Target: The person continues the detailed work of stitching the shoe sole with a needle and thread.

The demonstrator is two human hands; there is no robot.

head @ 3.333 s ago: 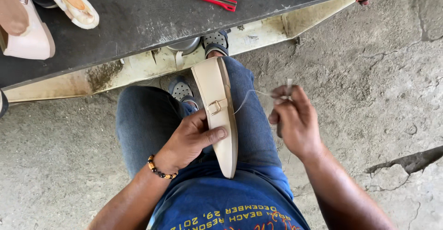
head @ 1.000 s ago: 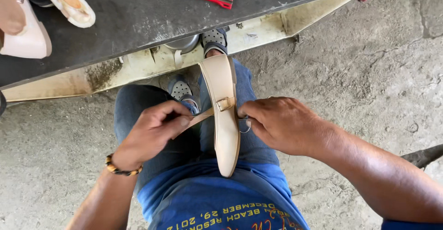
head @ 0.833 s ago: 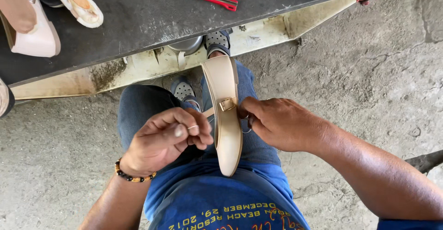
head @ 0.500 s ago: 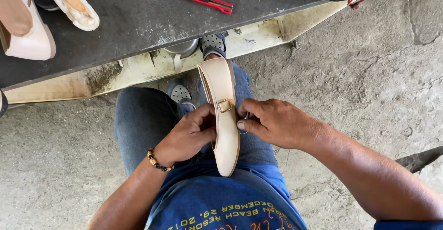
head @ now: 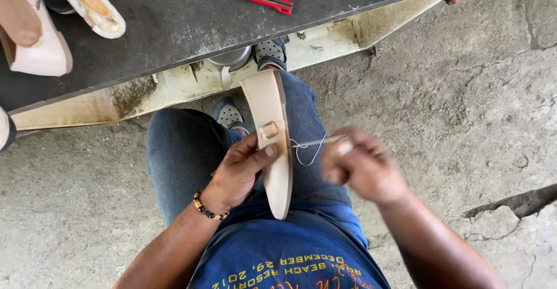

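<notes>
I'm sitting over a rough grey concrete floor, pretty pitted, with a cracked and chipped patch off to my right. In front of me is a low workbench with a dark, scuffed top and a cream-painted edge that's stained and rusty in spots. Light is plain, even daylight with no hard shadows.

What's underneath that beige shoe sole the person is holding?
The beige shoe sole rests on the person's jeans-clad thigh, steadied by the left hand. A sandalled foot shows beside it; the sole's underside is hidden.
</notes>
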